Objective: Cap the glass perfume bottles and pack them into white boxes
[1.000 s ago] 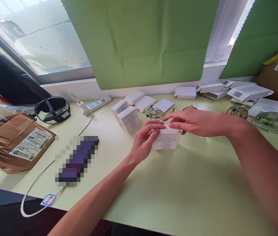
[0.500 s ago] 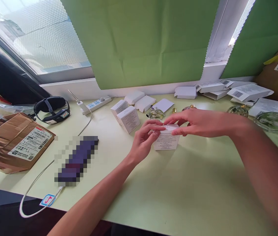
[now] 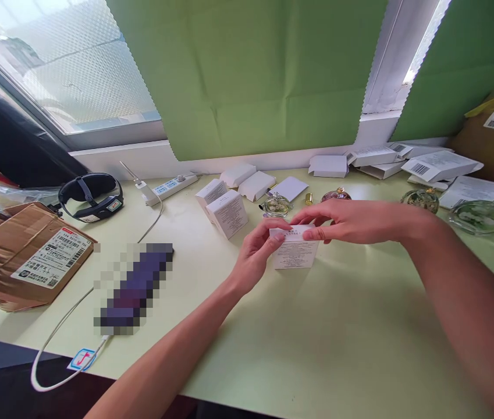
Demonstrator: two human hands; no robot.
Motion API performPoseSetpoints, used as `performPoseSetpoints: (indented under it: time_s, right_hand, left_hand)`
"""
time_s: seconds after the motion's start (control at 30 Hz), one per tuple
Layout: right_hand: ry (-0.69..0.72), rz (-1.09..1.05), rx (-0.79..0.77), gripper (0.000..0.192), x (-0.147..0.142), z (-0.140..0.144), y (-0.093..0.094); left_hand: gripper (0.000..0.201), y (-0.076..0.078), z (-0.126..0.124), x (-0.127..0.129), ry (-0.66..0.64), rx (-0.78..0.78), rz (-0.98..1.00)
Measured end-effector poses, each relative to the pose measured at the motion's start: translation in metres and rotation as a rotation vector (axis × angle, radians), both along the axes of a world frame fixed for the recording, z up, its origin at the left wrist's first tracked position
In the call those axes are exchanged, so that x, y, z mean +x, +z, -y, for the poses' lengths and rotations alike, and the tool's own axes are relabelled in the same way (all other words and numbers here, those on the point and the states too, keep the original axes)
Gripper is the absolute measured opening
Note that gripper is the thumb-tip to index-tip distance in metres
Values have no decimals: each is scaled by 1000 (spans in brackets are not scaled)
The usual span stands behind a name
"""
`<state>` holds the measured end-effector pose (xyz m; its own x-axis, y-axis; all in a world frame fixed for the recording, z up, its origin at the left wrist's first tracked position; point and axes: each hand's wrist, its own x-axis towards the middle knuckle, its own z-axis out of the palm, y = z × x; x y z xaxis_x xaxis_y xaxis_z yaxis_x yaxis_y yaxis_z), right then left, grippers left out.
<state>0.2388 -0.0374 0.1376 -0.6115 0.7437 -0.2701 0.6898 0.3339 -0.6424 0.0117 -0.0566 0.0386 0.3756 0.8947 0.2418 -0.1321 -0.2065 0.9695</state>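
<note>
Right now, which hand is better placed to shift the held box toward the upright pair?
Probably the left hand: it holds the white box on the left, nearer the upright pair than the right hand.

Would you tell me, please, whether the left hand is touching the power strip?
No, the left hand is on a small white box, while the power strip lies apart from it, farther back.

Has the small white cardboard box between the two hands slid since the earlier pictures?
No, in no visible direction: judged against the pair of white printed cardboard boxes standing to its left, the base of the small box keeps its place.
</note>
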Motion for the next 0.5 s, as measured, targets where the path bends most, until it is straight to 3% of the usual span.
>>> performPoseSetpoints:
  time_s: [0.3, 0.5]
  right_hand:
    - [-49, -46, -145, 56, -2, -3, -4]
    - [-76, -69, -155, 64, 1, -2, -3]
  left_hand:
    - [22, -2, 3, 8, -54, -211, 65]
    - [21, -2, 8, 8, 45, -96, -79]
